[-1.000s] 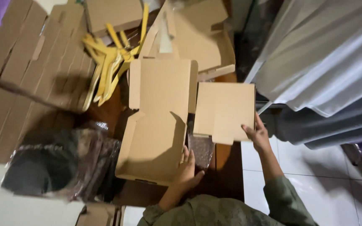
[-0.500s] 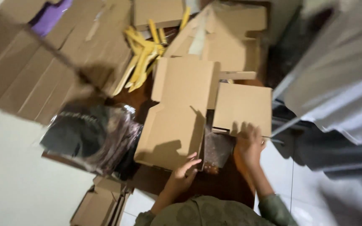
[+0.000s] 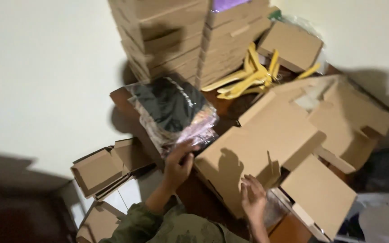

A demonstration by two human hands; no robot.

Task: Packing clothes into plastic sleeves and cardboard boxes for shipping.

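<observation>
Head view: person over a cluttered table (image 3: 127, 101), blurry.
Left hand (image 3: 178, 164): fingers curled on the edge of the plastic bag (image 3: 174, 110) with dark cloth, gripping it at its near corner.
Right hand (image 3: 253, 198): spread wide, touching the flat cardboard box (image 3: 253, 144), likely steadying it.
Behind: box stack (image 3: 190, 36), yellow hangers (image 3: 253, 72).

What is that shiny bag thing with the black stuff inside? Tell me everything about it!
The shiny bag is a clear, crinkly plastic packet, seemingly with dark folded cloth inside. Light glints off it, pinkish near the lower edge. It lies flat, slightly askew, on a dark brown wooden table, in front of a tall stack of cardboard boxes. The left hand touches its near edge; whether the fingers pinch it is too blurred to tell. Its right side sits beside an open flat cardboard box.
</observation>
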